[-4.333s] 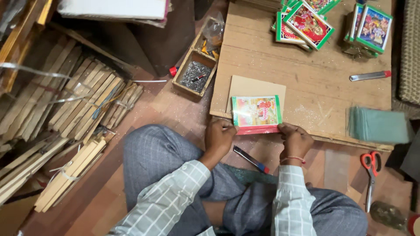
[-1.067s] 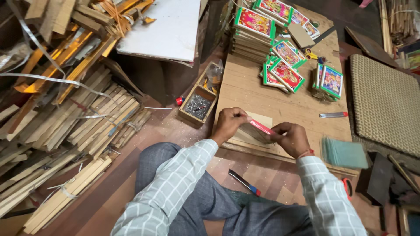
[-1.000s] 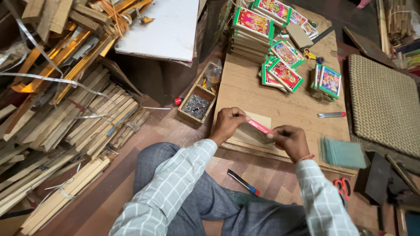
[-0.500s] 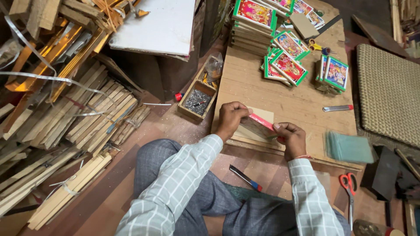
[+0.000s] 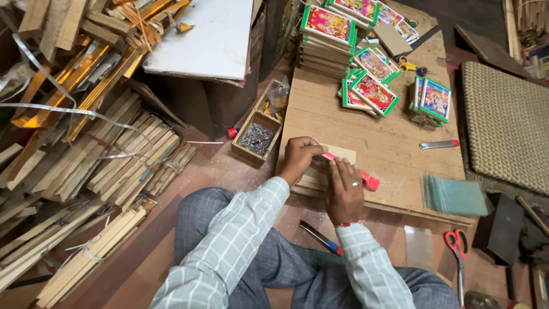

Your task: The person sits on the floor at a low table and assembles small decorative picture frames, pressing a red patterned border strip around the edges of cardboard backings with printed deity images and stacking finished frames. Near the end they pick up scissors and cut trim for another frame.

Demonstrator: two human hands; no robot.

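While sitting at the low wooden board (image 5: 394,154), gripping a red-edged frame (image 5: 366,178) with both hands: left hand (image 5: 298,160) pinching its upper-left end, right hand (image 5: 344,191) apparently pressing flat on it, long axis slanting lower right over cardboard (image 5: 334,155).

I see a framing workshop: moulding strips (image 5: 86,166) piled left of my hands, framed prints (image 5: 329,34) stacked ahead on the worktop (image 5: 400,154), scissors (image 5: 457,252) right.
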